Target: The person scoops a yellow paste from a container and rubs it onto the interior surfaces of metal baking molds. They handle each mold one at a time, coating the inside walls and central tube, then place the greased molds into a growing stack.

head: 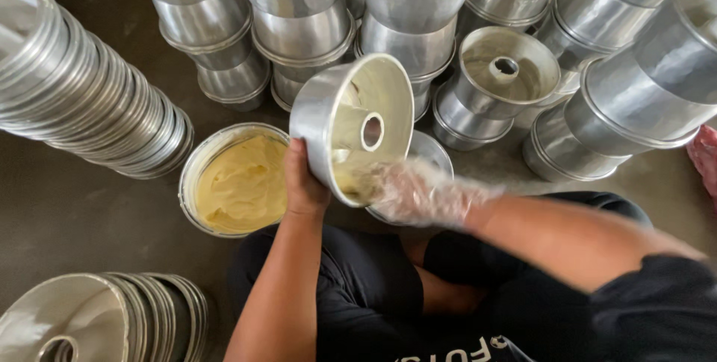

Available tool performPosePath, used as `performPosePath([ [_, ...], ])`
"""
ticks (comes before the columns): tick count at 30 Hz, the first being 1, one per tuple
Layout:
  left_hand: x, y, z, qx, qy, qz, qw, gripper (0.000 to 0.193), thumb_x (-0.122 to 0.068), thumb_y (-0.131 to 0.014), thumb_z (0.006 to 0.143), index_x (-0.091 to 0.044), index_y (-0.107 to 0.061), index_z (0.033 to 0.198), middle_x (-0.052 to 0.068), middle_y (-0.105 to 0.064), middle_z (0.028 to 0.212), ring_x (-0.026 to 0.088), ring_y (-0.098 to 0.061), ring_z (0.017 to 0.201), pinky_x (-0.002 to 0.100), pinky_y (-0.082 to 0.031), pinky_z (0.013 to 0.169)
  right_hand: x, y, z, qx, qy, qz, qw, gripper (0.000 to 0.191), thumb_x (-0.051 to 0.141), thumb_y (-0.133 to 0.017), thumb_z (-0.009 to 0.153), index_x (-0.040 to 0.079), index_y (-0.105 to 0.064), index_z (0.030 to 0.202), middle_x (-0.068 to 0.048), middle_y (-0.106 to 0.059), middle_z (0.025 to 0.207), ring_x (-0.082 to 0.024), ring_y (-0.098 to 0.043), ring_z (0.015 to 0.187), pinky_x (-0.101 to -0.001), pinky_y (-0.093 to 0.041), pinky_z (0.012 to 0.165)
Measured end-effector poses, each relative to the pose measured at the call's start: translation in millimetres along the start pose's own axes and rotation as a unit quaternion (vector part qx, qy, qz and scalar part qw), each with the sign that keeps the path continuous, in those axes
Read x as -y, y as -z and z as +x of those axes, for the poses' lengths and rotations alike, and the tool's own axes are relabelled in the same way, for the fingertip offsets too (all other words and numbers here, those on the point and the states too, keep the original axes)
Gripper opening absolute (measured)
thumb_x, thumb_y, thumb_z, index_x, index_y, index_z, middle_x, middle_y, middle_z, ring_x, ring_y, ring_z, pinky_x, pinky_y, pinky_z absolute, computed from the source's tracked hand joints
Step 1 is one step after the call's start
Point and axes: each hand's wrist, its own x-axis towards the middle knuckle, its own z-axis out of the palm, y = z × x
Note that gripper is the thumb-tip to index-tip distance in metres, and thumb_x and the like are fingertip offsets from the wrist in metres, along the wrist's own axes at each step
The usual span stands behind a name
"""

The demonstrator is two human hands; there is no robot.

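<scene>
My left hand (302, 181) grips the outer wall of a metal tube cake pan (351, 123), tilted on its side with its opening facing me. My right hand (414, 192), in a clear plastic glove, reaches into the pan's lower rim and presses on the greasy inner wall; it is blurred by motion. Just left of the pan stands a round metal tin of pale yellow butter or paste (239, 183) on the floor. Another pan (429, 149) sits partly hidden under my hands.
Stacks of greased tube pans (299, 26) fill the far side, one single pan (500, 78) at right. A leaning stack of flat pan bottoms (82, 100) lies at left, more rings (112, 317) at lower left. My crossed legs occupy the bottom centre.
</scene>
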Motion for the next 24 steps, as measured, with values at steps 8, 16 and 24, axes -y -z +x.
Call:
performPosePath([
  [8, -12, -25, 21, 0.032, 0.293, -0.028, 0.955, 0.072, -0.061, -0.04, 0.102, -0.002, -0.057, 0.141, 0.018, -0.066, 0.135, 0.031, -0.066, 0.119, 0.047, -0.052, 0.103, -98, 35, -31, -0.051, -0.214, 0.588, 0.779, 0.04, 0.008, -0.063, 0.091, 0.003, -0.06, 0.131, -0.012, -0.07, 0.122, -0.024, -0.07, 0.109, -0.0333, -0.059, 0.093],
  [16, -2, -44, 4, -0.018, 0.482, 0.048, 0.875, 0.068, -0.057, -0.05, 0.1, -0.004, -0.059, 0.14, 0.018, -0.067, 0.132, 0.03, -0.066, 0.117, 0.046, -0.053, 0.103, -77, 42, -12, 0.162, -0.032, 0.4, 0.902, 0.035, 0.009, -0.059, 0.096, 0.003, -0.06, 0.13, -0.012, -0.07, 0.121, -0.024, -0.07, 0.11, -0.0337, -0.059, 0.094],
  [24, -5, -30, 14, -0.033, 0.318, 0.063, 0.945, 0.069, -0.057, -0.048, 0.101, 0.0, -0.06, 0.139, 0.018, -0.069, 0.127, 0.029, -0.067, 0.112, 0.046, -0.053, 0.098, -87, 27, -33, -0.034, -0.245, 0.71, 0.659, 0.031, 0.011, -0.055, 0.101, 0.003, -0.061, 0.13, -0.011, -0.07, 0.121, -0.024, -0.069, 0.11, -0.0342, -0.059, 0.095],
])
